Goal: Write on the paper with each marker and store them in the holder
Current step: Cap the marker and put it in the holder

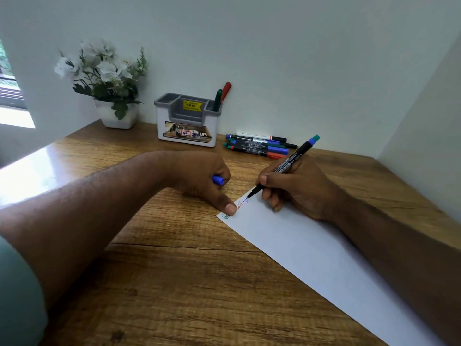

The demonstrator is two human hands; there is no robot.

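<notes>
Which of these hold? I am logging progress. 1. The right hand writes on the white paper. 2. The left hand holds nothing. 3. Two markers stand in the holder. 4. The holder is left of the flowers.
1. True: the right hand holds the black-barrelled marker tip-down on the white paper sheet.
2. False: the left hand holds a blue cap.
3. True: a green marker and a red marker stand in the grey-and-white plastic holder.
4. False: it stands right of the white flower pot.

Two bare forearms, hairy, left hand point(199, 181) and right hand point(296, 191) without rings, pale green sleeve point(17, 295) edge at 8 o'clock
</notes>
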